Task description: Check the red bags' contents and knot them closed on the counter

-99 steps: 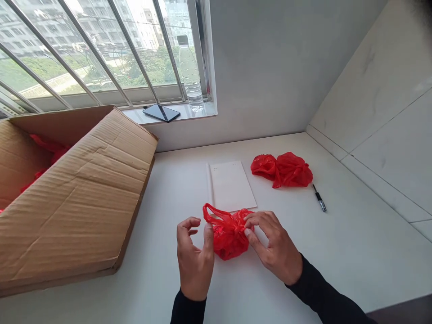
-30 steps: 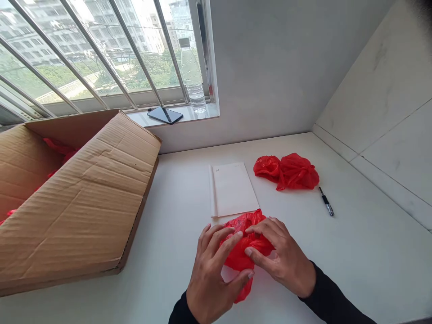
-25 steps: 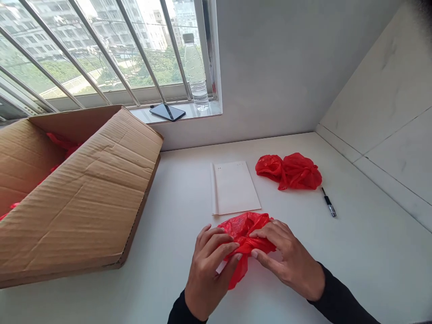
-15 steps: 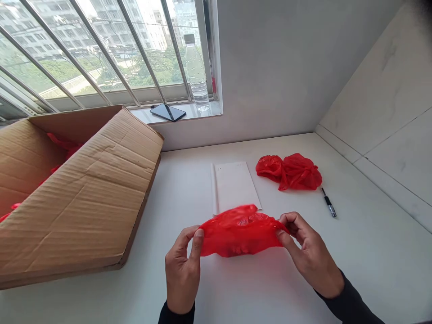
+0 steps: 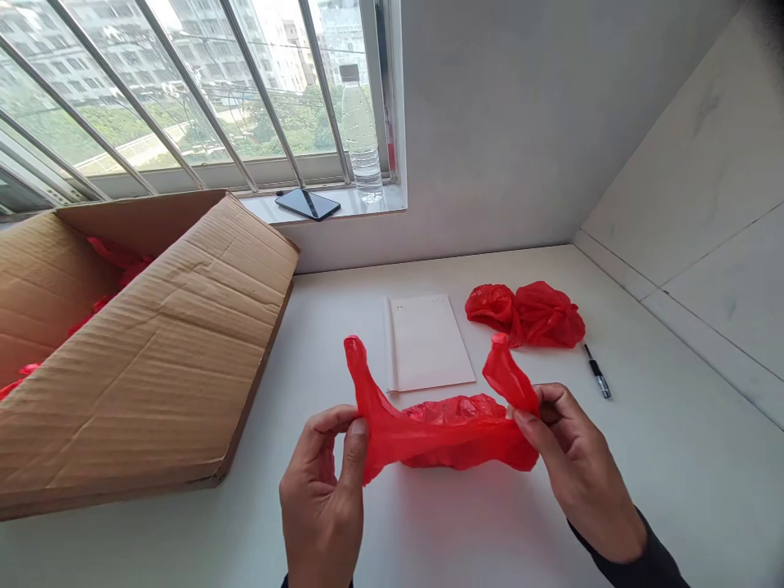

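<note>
Red plastic carrier bag (image 5: 447,441) is spreading sideways over the near part of the white table (image 5: 674,425), its front panel pulling fairly straight between two hands; whether its underside is touching the table, cannot tell. Clock centred on the bag, 12 facing away from the person. Two handle straps are standing up, one at 10 o'clock (image 5: 357,363), one at 1–2 (image 5: 508,376).

Left hand (image 5: 327,490), at 8, is pinching the bag's left edge between thumb and forefinger. Right hand (image 5: 588,482), at 4, is gripping the right edge, thumb against curled fingers.

Handling, by judgement: film is looking thin, light and limp, likely slippery and apt to stretch or tear under a hard pull. Best hold: gathered film at the strap bases, with soft pinches. Crinkled bulk is showing behind the front panel; contents, cannot tell.

Farther out: closed booklet (image 5: 432,347) is lying near, towards 12. Knotted-looking red plastic bundle (image 5: 527,314) is resting at 1, black-gripped pen (image 5: 597,371) just beside it at 2. Corrugated cardboard box (image 5: 184,351) is standing at 10, red plastic (image 5: 128,265) showing inside. Towards 11, smartphone (image 5: 308,204) and capped clear water bottle (image 5: 361,143) are sitting on the windowsill (image 5: 392,200).
</note>
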A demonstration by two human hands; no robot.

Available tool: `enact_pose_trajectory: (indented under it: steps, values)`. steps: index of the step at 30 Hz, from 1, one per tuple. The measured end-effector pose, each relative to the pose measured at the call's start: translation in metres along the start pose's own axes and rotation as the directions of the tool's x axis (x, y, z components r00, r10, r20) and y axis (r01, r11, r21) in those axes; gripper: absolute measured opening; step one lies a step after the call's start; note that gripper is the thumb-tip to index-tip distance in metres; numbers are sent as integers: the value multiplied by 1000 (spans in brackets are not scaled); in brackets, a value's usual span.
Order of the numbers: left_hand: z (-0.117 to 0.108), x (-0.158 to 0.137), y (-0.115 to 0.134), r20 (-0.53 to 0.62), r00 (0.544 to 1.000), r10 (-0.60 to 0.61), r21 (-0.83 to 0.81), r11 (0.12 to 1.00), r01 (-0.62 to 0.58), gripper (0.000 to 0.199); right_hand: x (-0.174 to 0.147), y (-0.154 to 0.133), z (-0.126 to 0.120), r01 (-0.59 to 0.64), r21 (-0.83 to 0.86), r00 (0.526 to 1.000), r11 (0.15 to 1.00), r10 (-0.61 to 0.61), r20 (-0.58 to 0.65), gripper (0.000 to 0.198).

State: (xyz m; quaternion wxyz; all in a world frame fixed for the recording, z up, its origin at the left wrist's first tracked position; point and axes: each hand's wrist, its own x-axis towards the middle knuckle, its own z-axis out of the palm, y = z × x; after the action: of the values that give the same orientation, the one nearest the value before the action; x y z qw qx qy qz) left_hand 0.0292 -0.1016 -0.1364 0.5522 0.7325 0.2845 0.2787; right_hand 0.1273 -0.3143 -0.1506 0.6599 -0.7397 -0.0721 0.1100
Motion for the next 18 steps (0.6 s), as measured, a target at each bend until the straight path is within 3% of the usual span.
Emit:
enact_pose_trajectory:
  steps: [3, 8, 13, 15, 18]
  values:
    - [-6, -2, 13, -50, 999, -13, -69, 998, 9, 32, -8, -11, 1, -15, 42, 999, 999, 17, -51, 21]
    - [-4, -8, 25, 60, 996, 70, 143, 987, -78, 51, -13, -14, 6, 55, -80, 997, 995, -59, -45, 33]
    - [-3, -8, 28, 97, 992, 77, 267, 959, -100, 25, -10, -14, 2, 131, -201, 984, 971, -152, -91, 40]
    - [-5, -8, 30, 123, 992, 3, 225, 974, -31, 25, -16, -20, -2, 223, -267, 946, 937, -274, -173, 41]
    - [-7, -9, 32, 185, 979, -84, 121, 991, 62, 27, -36, -34, -3, 463, -381, 806, 801, -559, -194, 41]
